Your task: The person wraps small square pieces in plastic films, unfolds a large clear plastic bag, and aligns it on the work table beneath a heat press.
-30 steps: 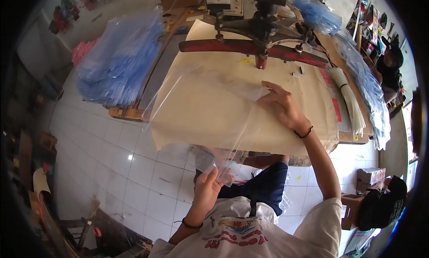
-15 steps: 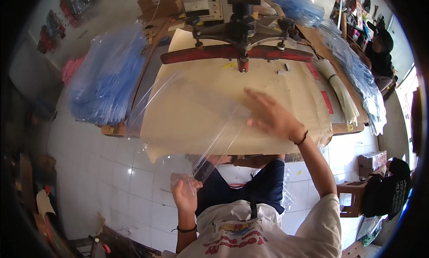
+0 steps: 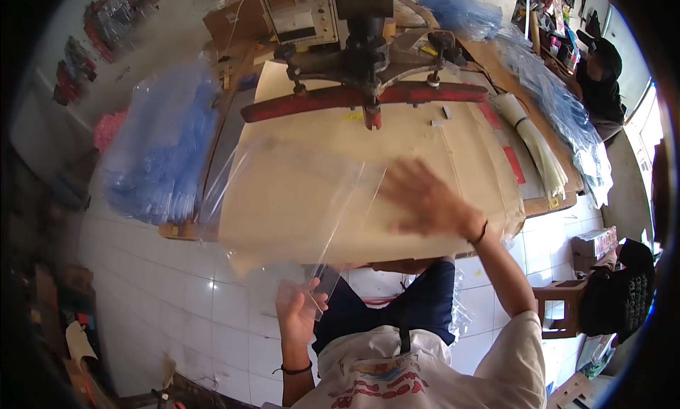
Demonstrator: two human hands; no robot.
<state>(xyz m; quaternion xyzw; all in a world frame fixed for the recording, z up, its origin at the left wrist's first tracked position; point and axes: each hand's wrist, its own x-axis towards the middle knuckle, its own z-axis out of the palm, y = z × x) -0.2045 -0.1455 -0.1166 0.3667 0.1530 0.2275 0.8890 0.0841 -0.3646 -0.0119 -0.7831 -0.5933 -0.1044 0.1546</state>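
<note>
A clear plastic sheet point(image 3: 297, 196) slants from the brown-paper-covered work surface point(image 3: 467, 175) down over its front edge. My left hand point(image 3: 297, 311) is closed around the sheet's near end, in front of the table and above my lap. My right hand point(image 3: 433, 200) is spread over the brown paper beside the sheet's right edge. Its fingers are blurred but apart, and I cannot tell whether the fingertips touch the plastic.
A machine head with a long red bar point(image 3: 297, 104) hangs over the back of the paper. Stacked bluish plastic sheets point(image 3: 156, 147) lie at the left. A tied bundle of pale strips point(image 3: 531, 140) and more plastic point(image 3: 559, 97) lie right. Another person point(image 3: 602, 76) sits at far right.
My right hand has shifted slightly to the right relative to the paper, its fingers now spread wider. My left hand keeps hold of the plastic sheet. The whole view has shifted a little.
</note>
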